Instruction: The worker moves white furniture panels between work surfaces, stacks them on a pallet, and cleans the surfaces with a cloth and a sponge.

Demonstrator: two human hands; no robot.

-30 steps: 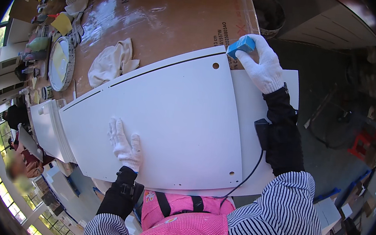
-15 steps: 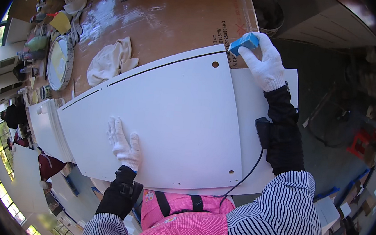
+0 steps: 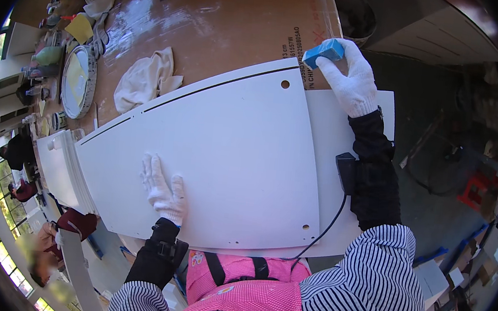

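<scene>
Head view: right hand [image 3: 350, 76] pinching the blue block [image 3: 324, 50] has edged up the white panel [image 3: 219, 152] corner — sanding, perhaps — left hand [image 3: 163, 188] stays spread flat.

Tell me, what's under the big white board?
Under the big white board, another white panel sticks out on the right, on the brown cardboard-covered table. The left hand presses on top. Whatever else lies beneath is covered.

A small blue sanding block [image 3: 324, 50], tilted, sits at the one o'clock corner of the large white flat panel [image 3: 219, 152], which lies face-up across the brown workbench, bearing small drilled holes and a narrow edge groove.
</scene>
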